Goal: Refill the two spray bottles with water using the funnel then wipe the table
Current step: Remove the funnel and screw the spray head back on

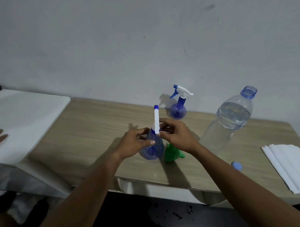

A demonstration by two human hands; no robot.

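Near the table's (pixel 86 120) front edge, the left hand (pixel 133 142) grips the near spray bottle's (pixel 152 149) body while the right hand (pixel 177 135) pinches its sprayer head, the green funnel (pixel 171 152) lying just beside it, the second spray bottle (pixel 177 106) at the back edge.

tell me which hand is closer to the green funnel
Right. The right hand is just above the green funnel, its wrist over it; the left hand is across the near spray bottle from it.
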